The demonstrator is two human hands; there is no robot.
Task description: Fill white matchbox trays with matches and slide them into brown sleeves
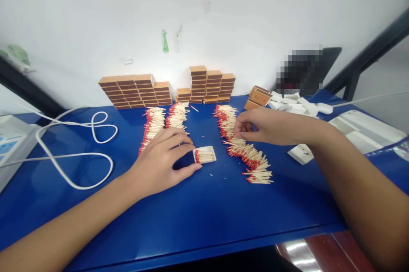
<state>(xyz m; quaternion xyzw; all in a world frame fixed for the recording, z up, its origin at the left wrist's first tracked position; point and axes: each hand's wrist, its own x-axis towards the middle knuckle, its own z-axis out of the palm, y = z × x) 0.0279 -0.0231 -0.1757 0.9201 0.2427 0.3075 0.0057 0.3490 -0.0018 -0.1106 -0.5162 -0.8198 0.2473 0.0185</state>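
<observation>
My left hand [166,159] rests on the blue table [198,216], with thumb and fingers gripping the left side of a small white matchbox tray [205,155] that has several red-tipped matches in it. My right hand [260,126] reaches over a long row of loose matches [246,153], its fingers curled in a pinch at the row's far end; I cannot make out what they hold. Two more rows of matches [164,123] lie beyond my left hand.
Stacks of brown matchboxes [140,91] stand against the white wall, with more stacks [211,84] to their right. White empty trays [294,104] lie at the back right. A white cable [79,153] loops across the left of the table. A white device [12,144] sits at far left.
</observation>
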